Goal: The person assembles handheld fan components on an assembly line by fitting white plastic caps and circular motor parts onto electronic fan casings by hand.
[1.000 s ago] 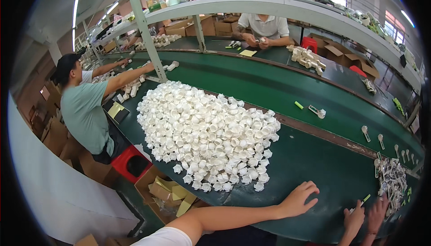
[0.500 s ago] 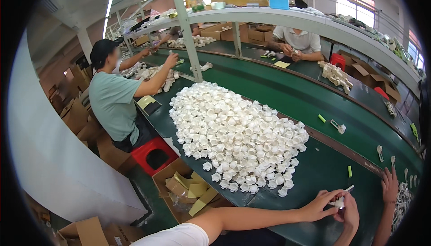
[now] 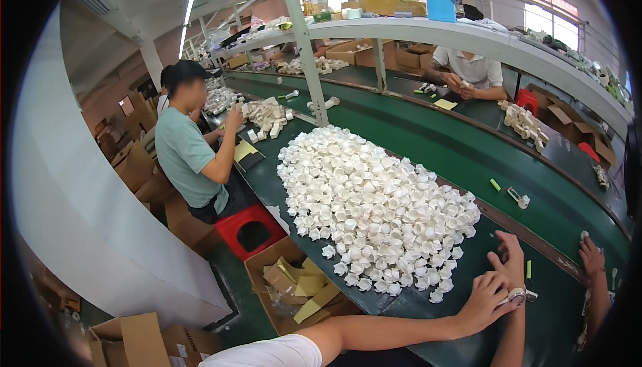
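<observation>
Both hands have met: left hand (image 3: 483, 300) pinches a small part (image 3: 516, 295), right hand (image 3: 509, 258) open just above.

right hand (image 3: 509, 260) lifted, small white part (image 3: 516, 296) left-held

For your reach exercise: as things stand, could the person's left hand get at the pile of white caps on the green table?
Probably yes. The left hand lies beside the near edge of the pile of white caps, with only bare green table between, though it pinches a small part.

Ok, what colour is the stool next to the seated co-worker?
Red, the stool; only the head view shows it.
</observation>
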Demonstrator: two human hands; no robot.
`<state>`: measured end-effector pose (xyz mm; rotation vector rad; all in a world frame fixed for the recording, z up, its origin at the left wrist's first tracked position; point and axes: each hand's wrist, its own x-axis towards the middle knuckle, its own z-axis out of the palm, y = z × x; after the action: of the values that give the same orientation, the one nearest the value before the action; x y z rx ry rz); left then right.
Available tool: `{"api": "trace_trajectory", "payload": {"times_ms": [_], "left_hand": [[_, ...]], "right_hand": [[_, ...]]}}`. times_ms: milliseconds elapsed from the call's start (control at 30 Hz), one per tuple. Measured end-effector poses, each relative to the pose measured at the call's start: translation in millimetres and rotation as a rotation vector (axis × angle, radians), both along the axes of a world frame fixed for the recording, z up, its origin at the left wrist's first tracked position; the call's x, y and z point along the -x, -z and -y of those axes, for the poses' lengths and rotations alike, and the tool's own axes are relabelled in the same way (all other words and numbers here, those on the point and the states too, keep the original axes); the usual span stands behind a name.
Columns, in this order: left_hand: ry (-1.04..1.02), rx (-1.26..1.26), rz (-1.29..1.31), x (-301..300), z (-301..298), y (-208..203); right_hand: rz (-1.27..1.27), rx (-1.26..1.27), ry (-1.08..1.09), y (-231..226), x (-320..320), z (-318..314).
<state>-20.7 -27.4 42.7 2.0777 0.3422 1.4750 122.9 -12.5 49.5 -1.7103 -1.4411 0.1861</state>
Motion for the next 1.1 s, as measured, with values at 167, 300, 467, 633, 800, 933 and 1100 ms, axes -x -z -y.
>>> {"api": "trace_trajectory", "payload": {"times_ms": [167,300,467,633,800,933,1100], "left_hand": [[0.498,0.22,-0.009,-4,-4,13],[0.733,0.404,-0.036,-7,3,22],[0.784,0.735,-0.112,-18,4,35],[0.908,1.048,-0.128,-22,0,34],[0.954,0.935,-0.053,-29,-2,47],[1.004,1.118,-0.013,-17,-9,34],[0.958,1.232,0.027,-14,-14,22]], "right_hand": [[0.177,0.019,-0.001,19,6,-22],[0.175,0.103,-0.058,27,7,-33],[0.319,0.068,-0.036,27,14,-35],[0.241,-0.063,-0.067,34,15,-41],[0.037,0.12,-0.072,18,3,-29],[-0.31,0.531,-0.064,-1,-14,-13],[-0.03,0.529,-0.016,34,-49,3]]}}
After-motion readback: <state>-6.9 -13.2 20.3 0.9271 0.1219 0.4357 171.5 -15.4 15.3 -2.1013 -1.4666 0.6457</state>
